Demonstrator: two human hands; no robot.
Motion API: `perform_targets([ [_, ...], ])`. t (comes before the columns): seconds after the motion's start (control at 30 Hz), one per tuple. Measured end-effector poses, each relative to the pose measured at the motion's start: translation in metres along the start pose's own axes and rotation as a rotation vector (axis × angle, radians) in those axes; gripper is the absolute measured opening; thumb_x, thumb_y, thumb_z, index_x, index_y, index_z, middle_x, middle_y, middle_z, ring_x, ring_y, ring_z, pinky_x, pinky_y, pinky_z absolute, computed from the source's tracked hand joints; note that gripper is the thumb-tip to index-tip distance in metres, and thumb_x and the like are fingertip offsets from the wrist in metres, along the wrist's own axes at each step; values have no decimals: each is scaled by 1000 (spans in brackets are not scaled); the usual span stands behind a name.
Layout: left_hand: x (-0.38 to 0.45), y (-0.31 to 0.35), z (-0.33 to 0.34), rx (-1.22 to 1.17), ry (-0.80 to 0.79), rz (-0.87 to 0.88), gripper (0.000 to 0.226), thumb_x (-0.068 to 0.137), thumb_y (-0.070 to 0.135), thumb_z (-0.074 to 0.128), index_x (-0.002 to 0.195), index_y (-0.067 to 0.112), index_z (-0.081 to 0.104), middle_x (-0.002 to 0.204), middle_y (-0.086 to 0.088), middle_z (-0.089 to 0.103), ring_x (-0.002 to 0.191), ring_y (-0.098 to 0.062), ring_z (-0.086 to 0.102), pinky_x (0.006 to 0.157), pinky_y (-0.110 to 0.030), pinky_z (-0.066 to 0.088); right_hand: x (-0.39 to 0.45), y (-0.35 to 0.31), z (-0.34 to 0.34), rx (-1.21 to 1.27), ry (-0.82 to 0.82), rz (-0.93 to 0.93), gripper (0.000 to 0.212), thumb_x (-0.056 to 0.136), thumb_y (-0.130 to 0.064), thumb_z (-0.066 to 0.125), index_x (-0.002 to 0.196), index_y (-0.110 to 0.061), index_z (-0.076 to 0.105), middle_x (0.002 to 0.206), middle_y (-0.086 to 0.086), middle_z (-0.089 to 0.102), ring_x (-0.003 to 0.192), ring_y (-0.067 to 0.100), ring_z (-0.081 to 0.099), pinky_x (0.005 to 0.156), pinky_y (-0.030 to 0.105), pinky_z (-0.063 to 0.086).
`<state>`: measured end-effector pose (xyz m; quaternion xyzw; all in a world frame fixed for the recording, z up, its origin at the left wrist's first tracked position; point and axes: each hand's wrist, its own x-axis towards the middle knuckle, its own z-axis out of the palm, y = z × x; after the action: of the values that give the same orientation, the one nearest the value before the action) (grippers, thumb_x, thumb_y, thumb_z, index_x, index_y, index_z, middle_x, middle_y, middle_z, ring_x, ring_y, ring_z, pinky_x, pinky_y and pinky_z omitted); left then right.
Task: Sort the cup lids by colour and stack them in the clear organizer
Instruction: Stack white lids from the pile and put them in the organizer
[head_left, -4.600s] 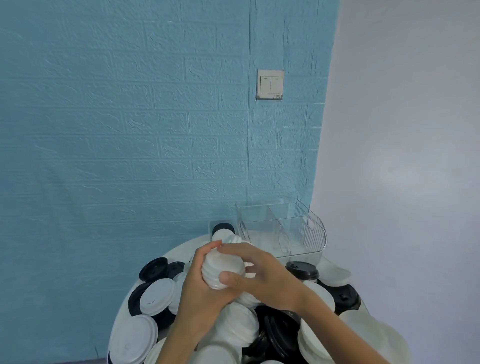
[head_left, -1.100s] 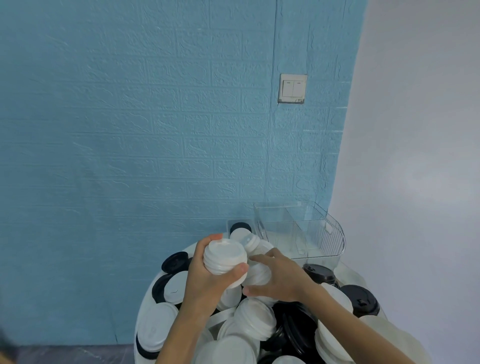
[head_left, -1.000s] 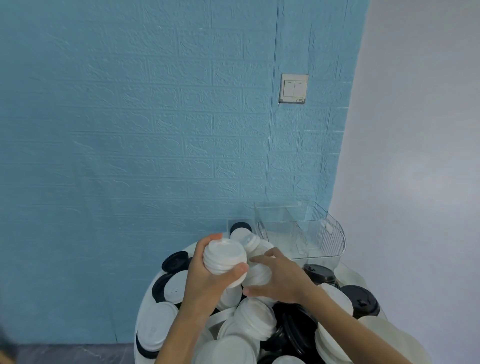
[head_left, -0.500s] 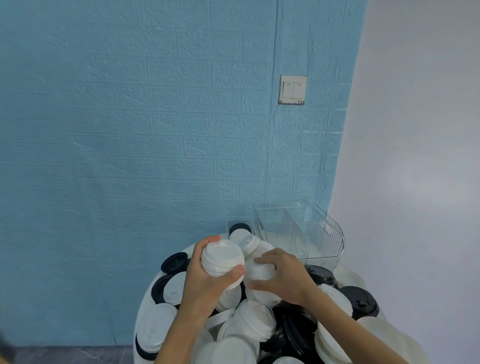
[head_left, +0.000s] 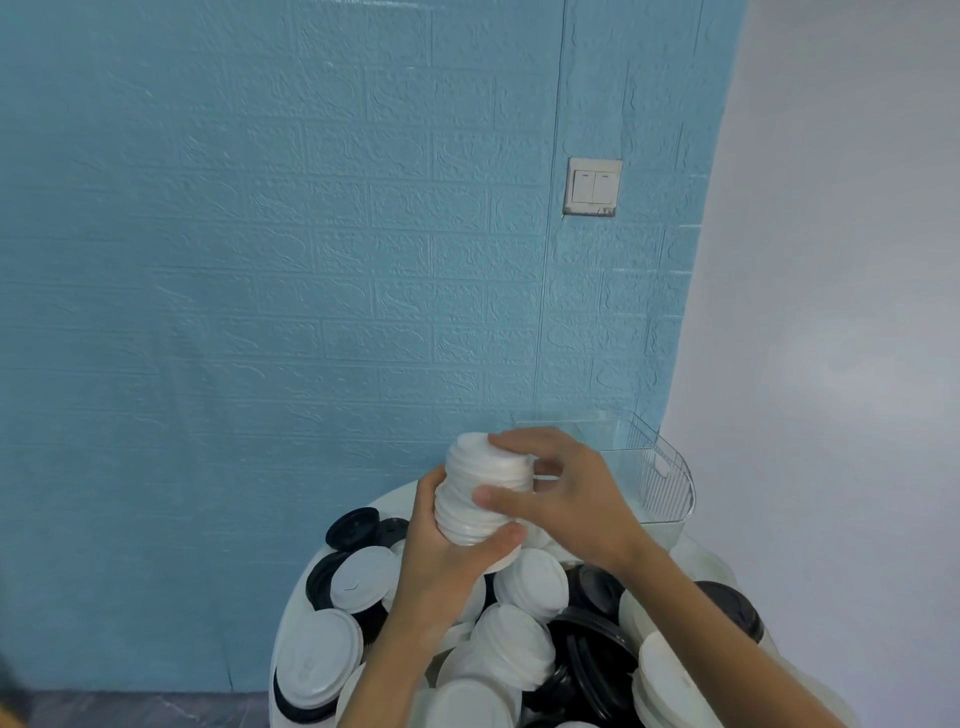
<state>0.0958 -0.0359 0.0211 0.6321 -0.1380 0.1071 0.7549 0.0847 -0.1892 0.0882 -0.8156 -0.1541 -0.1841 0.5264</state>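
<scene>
A tall stack of white lids (head_left: 480, 493) is held up above the pile, tilted a little. My left hand (head_left: 447, 561) grips its lower part from the left and underneath. My right hand (head_left: 566, 493) curls round its upper part from the right, thumb across the front. The clear organizer (head_left: 660, 478) stands behind my right hand at the back right, partly hidden; no lids show in the part I can see. Loose white lids (head_left: 532, 577) and black lids (head_left: 353, 527) lie heaped on the round white table (head_left: 392, 496).
A blue brick-pattern wall with a light switch (head_left: 592, 187) rises just behind the table. A plain white wall runs along the right. Stacks of white lids (head_left: 670, 680) sit at the table's near right edge. Dark floor (head_left: 130, 709) shows at the lower left.
My right hand lifted off the pile with more white lids and joined them to the stack in my left hand. The stack is taller now and both hands hold it.
</scene>
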Motion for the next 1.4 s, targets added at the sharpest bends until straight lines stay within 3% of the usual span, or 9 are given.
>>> perform_targets([
  [0.27,-5,1,10,-48,21,8,90,61,-16,87,134,19,47,117,0,69,93,-3,73,72,-17,56,-10,12,16,52,-6,7,51,65,-25,97,109,-32,74,122,-15,65,112,-1,63,95,19,51],
  [0.43,-2,-5,7,-53,22,13,84,61,-5,94,131,22,56,114,-3,74,97,-14,74,73,-24,58,-9,16,17,141,-29,62,46,65,-29,96,105,-36,73,121,-14,66,107,8,68,92,32,58],
  [0.53,-3,-4,6,-53,10,11,92,49,23,97,131,24,56,114,-4,75,101,-21,74,77,-28,59,-8,14,13,185,-59,99,45,70,-22,94,108,-30,73,124,-10,66,104,10,71,87,34,61],
  [0.63,-3,-2,8,-53,23,29,92,47,22,94,131,28,56,114,1,74,100,-16,73,75,-26,59,-8,14,11,205,-89,111,42,70,-19,94,105,-31,72,126,-7,65,105,12,70,87,36,61],
  [0.83,-6,-1,11,27,24,63,92,46,40,93,128,51,52,112,20,71,102,-9,71,82,-28,58,-11,18,8,130,-114,57,35,72,-44,87,102,-39,71,122,-11,64,112,10,67,96,38,57],
  [1.07,-4,-5,7,93,51,93,71,65,4,94,118,36,60,98,29,70,85,3,69,70,-14,53,-10,25,14,144,-119,41,32,79,-42,84,106,-30,73,120,-8,65,112,14,68,96,41,57],
  [1.2,0,-11,-5,122,73,83,69,61,22,98,118,37,61,103,25,69,92,-1,68,73,-16,54,-6,32,11,181,-263,138,37,89,-49,71,123,-34,70,117,-18,67,106,11,71,96,34,57],
  [1.27,2,-11,-11,145,81,95,70,61,23,98,118,39,60,106,28,65,96,2,64,75,-14,53,-2,44,3,78,-252,164,42,94,-52,63,133,-36,64,123,-20,67,108,9,69,101,37,55],
  [1.4,2,-11,-20,157,99,100,78,50,38,99,116,44,58,107,34,61,97,7,60,74,-14,51,-2,75,-12,-491,-268,207,51,90,-58,65,134,-33,62,134,-18,62,112,5,62,101,31,51],
])
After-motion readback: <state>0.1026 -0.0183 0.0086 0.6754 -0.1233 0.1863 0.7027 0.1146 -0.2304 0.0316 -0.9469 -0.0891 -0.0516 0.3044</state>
